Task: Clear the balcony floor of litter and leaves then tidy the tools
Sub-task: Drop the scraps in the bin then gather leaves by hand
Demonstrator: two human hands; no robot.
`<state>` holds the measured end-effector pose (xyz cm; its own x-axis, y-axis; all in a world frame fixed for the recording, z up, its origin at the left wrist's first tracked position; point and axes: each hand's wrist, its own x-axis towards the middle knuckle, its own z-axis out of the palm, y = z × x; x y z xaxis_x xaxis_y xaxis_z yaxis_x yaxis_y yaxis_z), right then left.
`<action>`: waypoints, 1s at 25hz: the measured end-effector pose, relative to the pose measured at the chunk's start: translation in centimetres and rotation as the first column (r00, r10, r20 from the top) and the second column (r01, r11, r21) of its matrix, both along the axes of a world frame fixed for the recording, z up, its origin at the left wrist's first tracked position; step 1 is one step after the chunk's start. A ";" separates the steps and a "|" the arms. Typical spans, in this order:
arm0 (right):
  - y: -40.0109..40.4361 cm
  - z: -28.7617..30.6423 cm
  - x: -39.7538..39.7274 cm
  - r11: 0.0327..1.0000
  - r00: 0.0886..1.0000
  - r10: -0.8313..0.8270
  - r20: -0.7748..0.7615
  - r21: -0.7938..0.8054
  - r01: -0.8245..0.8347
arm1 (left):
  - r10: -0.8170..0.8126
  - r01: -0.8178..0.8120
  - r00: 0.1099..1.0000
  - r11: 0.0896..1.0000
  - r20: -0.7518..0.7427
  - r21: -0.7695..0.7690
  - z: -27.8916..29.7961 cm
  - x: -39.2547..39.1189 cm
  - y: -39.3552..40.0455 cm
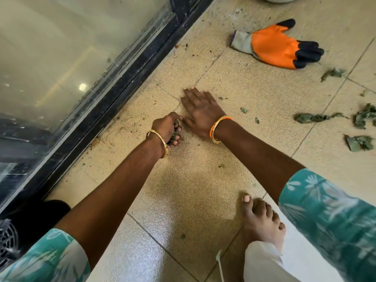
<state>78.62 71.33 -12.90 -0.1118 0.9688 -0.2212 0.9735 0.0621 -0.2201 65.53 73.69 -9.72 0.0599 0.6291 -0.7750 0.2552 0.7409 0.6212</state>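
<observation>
Beyond the hands, the glove (276, 45) is bright orange with black fingertips and a grey cuff edged in purple. The leaves (311, 117) to the right of the right hand (200, 111) are dull grey-green, as are the bits gripped in the left hand (167, 129). The floor (234, 82) under both hands is sandy beige tile with fine ribbed texture. Both sleeves (325, 204) are teal with white leaf print. The door frame (130, 78) left of the hands is black.

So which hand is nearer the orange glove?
Right. The right hand lies flat on the tiles, below-left of the orange glove; the left hand, gripping leaves, is farther left, by the door track.
</observation>
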 end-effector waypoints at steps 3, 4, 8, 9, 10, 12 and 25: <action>-1.4 -0.5 0.5 0.997 0.986 -0.080 0.144 -0.011 0.083 | -0.005 0.005 1.000 1.000 0.020 -0.014 -0.1 0.2 0.3; -2.4 -0.7 1.0 0.990 0.976 -0.133 0.171 -0.015 0.138 | -0.013 0.013 1.000 1.000 0.028 -0.019 -0.1 0.3 0.3; -7.6 -1.1 3.2 0.908 0.909 -0.415 0.045 0.080 0.411 | -0.050 0.052 0.997 0.998 0.057 -0.038 -0.6 1.1 -0.3; -8.9 -0.9 3.6 0.865 0.874 -0.484 -0.028 0.137 0.483 | -0.060 0.063 0.996 0.997 0.064 -0.047 -0.7 1.3 -0.5; -9.9 -0.9 3.9 0.810 0.830 -0.550 -0.093 0.184 0.557 | -0.072 0.076 0.995 0.995 0.071 -0.058 -0.8 1.6 -0.7; -11.0 -0.9 3.9 0.701 0.725 -0.661 -0.193 0.189 0.688 | -0.087 0.092 0.994 0.993 0.073 -0.069 -1.0 2.1 -0.9; -10.8 -2.6 -0.4 0.836 0.885 -0.401 -0.236 0.302 0.459 | -0.132 0.135 0.990 0.989 0.059 -0.052 -0.3 3.7 -1.9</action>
<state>78.25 60.53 -15.52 0.3286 0.9375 0.1144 0.8734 -0.2556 -0.4145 69.24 71.80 -10.00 0.1839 0.5687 -0.8017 0.3208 0.7362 0.5959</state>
